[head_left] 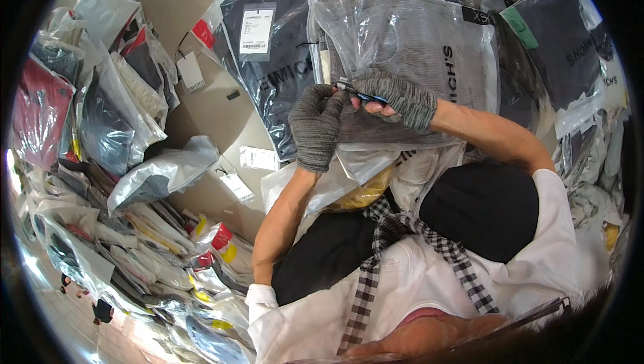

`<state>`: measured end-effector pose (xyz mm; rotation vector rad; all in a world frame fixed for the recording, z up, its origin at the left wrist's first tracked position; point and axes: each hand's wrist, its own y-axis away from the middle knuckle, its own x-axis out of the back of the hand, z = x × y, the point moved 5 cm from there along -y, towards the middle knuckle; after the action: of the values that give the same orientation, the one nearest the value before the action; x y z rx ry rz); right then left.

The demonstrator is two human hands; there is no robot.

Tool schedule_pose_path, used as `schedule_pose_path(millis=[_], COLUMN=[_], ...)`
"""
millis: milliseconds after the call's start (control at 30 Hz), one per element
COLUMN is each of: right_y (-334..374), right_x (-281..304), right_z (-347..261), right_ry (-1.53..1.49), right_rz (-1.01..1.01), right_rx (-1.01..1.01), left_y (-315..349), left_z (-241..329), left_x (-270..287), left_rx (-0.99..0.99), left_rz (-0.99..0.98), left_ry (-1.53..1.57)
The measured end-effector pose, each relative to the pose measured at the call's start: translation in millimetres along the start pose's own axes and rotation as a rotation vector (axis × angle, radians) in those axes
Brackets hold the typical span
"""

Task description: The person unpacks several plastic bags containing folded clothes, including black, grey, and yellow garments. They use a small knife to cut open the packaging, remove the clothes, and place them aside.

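Both my hands wear grey knitted gloves with bare fingertips and meet over a grey ribbed garment in a clear plastic bag (419, 45). My right hand (399, 99) is closed around a slim blue-and-black hand tool (370, 97); its exact kind is too small to make out. Its front end points at a small white piece (343, 85) between my hands. My left hand (316, 126) is closed in a pinch beside that piece. What lies between its fingertips is mostly hidden. Just left of the bag's edge, a dark bagged garment (282, 95) carries a white barcode tag (256, 30).
Bagged clothes heap up at the left (114, 89) and lower left (147, 250). More bagged dark garments (560, 42) lie at the right. Loose white hang tags (190, 71) rest on the beige surface (215, 119). A yellow bag (362, 193) sits near my lap.
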<state>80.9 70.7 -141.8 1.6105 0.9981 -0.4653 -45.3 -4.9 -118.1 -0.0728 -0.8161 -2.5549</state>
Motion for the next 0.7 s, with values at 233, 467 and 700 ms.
schedule_pose_path(millis=[233,467,700], right_y=[-3.5,2.1,14.9], right_x=[-9.0,-19.7,-8.6], right_z=[-6.5,-19.1,12.0], right_ry=[0.226,0.569,0.343], right_rz=[0.171,0.065,0.129], right_rx=[-0.050,0.208,-0.271], left_y=[4.0,6.2,25.7], left_z=[-8.1,-21.3,-49.0], left_x=[-0.6,5.9,8.0], left_rx=[-0.063,-0.126,-0.009], left_rz=[0.002,0.041,0.025], left_ry=[0.072,-0.033,0.412])
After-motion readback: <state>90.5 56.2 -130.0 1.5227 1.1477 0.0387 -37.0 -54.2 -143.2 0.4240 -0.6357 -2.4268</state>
